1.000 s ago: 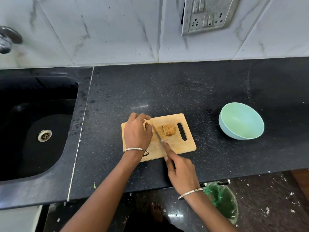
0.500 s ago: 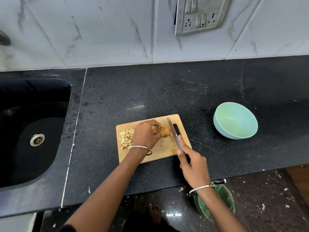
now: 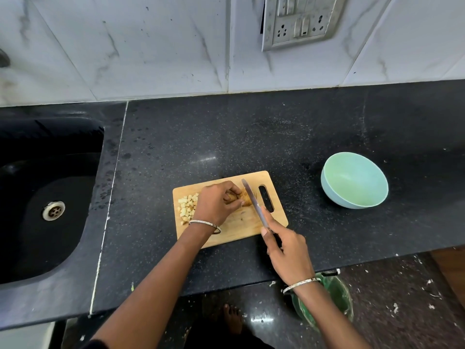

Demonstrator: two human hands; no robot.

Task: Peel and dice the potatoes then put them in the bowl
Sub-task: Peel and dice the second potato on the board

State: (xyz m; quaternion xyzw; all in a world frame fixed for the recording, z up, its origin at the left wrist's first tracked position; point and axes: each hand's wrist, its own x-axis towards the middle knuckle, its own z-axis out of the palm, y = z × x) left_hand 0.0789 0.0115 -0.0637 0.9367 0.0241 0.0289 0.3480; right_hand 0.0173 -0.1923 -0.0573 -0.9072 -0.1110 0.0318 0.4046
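The left hand (image 3: pixel 216 202) curls its fingertips round a partly cut potato piece (image 3: pixel 246 202), pinning it to the wooden cutting board (image 3: pixel 241 230). Just to its right, the right hand (image 3: pixel 289 253) wraps the handle of a knife (image 3: pixel 253 200), whose blade stands at the potato's right side. Diced cubes (image 3: pixel 187 207) lie on the board just left of the left hand. The pale green bowl (image 3: pixel 354 180) sits well to the right of the right hand, with nothing visible in it. This cut probably calls for fingertips tucked back from the edge, a straight downward press, and even spacing so the dice match the pile.
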